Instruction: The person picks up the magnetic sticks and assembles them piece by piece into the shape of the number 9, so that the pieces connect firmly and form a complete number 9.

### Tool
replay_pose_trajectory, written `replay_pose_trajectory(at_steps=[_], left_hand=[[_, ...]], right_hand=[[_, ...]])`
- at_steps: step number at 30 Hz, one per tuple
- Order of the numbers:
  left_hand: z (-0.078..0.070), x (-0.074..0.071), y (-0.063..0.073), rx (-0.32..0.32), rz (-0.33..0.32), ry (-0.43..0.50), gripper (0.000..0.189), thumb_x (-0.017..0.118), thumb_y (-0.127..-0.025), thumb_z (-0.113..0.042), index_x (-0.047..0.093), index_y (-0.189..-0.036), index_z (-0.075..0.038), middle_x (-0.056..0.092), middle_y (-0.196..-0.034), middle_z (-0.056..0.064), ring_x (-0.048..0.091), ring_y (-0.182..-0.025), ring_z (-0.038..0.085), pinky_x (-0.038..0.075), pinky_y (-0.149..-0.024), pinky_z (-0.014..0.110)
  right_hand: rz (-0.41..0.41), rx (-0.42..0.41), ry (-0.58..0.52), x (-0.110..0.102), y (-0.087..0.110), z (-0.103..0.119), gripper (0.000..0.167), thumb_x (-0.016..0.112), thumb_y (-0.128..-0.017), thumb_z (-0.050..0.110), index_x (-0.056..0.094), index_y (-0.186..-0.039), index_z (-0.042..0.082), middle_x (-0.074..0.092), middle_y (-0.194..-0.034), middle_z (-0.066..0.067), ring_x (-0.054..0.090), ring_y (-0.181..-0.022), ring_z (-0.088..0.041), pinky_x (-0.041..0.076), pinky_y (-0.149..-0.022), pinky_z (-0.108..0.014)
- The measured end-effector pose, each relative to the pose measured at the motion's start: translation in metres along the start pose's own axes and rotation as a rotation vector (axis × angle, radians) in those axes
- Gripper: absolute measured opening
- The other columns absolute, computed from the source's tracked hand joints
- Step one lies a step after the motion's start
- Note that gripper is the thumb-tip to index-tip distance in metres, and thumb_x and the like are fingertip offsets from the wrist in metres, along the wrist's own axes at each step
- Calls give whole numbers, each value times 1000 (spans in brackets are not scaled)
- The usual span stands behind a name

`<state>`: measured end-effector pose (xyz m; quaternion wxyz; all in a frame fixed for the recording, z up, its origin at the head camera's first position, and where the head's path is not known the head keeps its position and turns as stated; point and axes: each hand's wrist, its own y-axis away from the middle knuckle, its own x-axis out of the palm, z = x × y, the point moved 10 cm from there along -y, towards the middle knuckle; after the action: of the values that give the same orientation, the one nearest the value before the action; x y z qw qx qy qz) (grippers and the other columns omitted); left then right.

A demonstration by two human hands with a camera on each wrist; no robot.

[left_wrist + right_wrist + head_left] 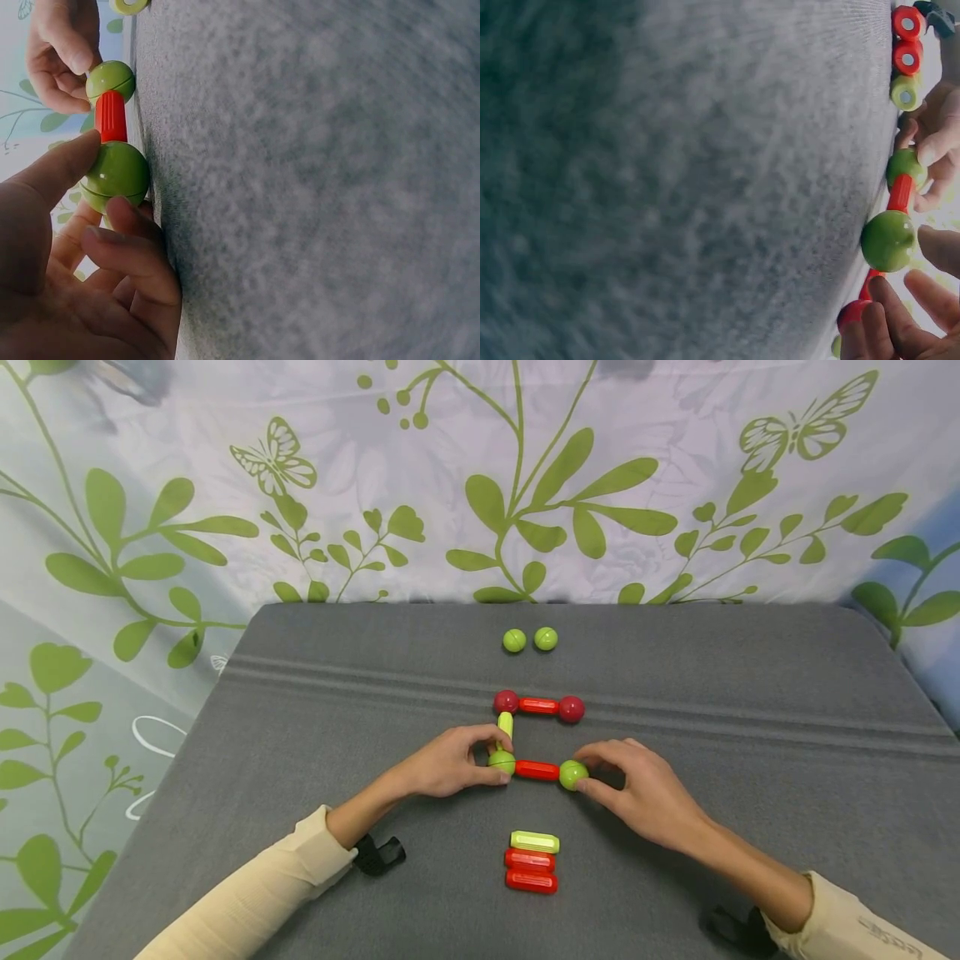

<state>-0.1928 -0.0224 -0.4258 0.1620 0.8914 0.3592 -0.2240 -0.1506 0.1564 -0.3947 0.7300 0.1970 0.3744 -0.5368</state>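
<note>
My left hand (450,762) pinches a green ball (501,763) between thumb and fingers. A short red rod (537,770) joins it to another green ball (573,774), which the thumb and fingers of my right hand (648,789) hold from the right side. From the left green ball a yellow-green rod (506,724) runs away from me to a dark red ball (506,702). That ball connects through a second red rod (538,705) to another dark red ball (572,709). Together the pieces form a three-sided frame lying on the grey cloth, its right side without a rod.
Beyond the frame, two loose green balls (513,641) sit side by side. Nearer me lie a yellow-green rod (535,842) and two red rods (531,882) in a stack of rows. The grey table (360,685) ends at a leaf-patterned curtain (420,485).
</note>
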Motion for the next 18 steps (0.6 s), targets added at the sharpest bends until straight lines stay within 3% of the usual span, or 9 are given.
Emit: replay_pose_trajectory(at_steps=[9,18], left_hand=[[2,0,0,-10,-4,-8,28,77,-88,-18,64,-112,-14,58,-97,0,46,-56,6,40,-58,24],[1,0,0,-7,-8,-20,27,77,-88,-19,64,-112,-15,58,-96,-1,48,-60,9,40,-58,24]], right_hand=[[-57,-37,-50,-12,6,18,25,80,-84,15,72,-107,17,67,-102,12,58,-93,-11,50,-75,-40],[42,-52,-155,12,16,31,18,80,-85,17,73,-101,18,64,-93,16,59,-86,-8,50,-72,-32]])
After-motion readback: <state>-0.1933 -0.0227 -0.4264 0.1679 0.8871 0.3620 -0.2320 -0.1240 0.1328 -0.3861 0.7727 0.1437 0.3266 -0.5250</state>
